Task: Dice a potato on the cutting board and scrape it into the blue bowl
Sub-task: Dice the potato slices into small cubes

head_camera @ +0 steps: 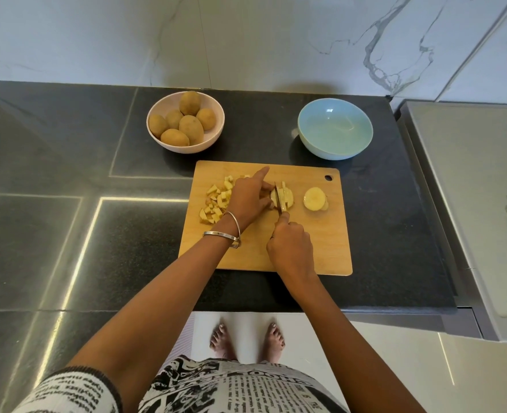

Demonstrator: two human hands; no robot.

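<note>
Two hands work mid-board: the left hand curls its fingers onto a stack of potato slices, index finger pointing away, while the right hand grips a knife whose blade stands in the stack. Diced pieces lie toward the cutting board's left edge, another potato chunk toward its right. Beyond its far right corner sits the blue bowl.

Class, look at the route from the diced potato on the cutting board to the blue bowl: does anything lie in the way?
Nothing visible does. Bare dark counter separates the cutting board from the empty blue bowl. The diced potato lies at the board's left.
</note>
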